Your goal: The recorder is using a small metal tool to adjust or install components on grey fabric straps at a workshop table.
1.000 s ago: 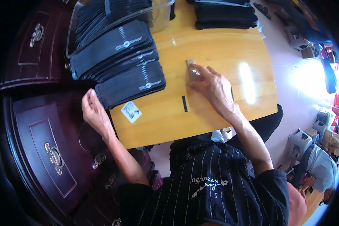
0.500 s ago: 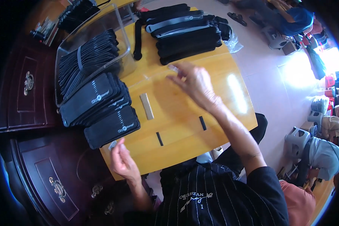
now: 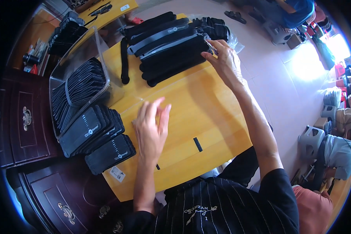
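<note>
At left, flat black pieces point(image 3: 82, 130) are stacked beside a clear bin point(image 3: 107, 81). Left hand point(image 3: 149, 134) is just right of them over the tabletop point(image 3: 183, 113), fingers parted; then bundled black strips point(image 3: 171, 60), with right hand point(image 3: 225, 61) at their right end, fingertips close, can't tell if gripping.
</note>
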`<state>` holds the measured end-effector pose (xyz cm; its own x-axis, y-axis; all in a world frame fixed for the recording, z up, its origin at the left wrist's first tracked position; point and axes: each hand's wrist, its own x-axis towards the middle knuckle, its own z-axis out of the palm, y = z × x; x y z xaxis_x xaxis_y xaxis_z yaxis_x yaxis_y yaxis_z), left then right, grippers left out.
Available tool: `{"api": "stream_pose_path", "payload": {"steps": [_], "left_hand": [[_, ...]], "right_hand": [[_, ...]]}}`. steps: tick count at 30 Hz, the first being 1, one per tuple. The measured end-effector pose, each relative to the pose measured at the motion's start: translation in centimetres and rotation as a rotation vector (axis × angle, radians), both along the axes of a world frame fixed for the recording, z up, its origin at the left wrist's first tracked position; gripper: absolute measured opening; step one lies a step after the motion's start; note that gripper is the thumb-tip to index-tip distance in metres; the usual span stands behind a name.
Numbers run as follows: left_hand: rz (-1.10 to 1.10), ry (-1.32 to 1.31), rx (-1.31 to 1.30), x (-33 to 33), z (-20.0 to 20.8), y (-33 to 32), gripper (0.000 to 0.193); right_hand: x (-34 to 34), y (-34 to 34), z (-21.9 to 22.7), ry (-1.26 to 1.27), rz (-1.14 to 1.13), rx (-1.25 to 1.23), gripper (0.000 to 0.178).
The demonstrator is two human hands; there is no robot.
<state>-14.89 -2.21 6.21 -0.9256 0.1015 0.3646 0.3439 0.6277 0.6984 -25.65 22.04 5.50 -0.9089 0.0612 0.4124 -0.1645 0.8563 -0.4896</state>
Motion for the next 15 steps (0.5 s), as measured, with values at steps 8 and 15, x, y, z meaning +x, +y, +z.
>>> {"api": "stream_pose_path", "payload": {"steps": [8, 15], "left_hand": [[-0.154, 0.388, -0.263, -10.9, 0.1, 5.4, 0.032], [-0.185, 0.353, -0.281, -13.3, -1.7, 8.2, 0.037]], "right_hand": [[-0.1, 0.4, -1.2, 0.005, -0.012, -0.173, 0.035], [-0.7, 1.1, -2.1, 0.018, 0.034, -0.327, 0.036]]}}
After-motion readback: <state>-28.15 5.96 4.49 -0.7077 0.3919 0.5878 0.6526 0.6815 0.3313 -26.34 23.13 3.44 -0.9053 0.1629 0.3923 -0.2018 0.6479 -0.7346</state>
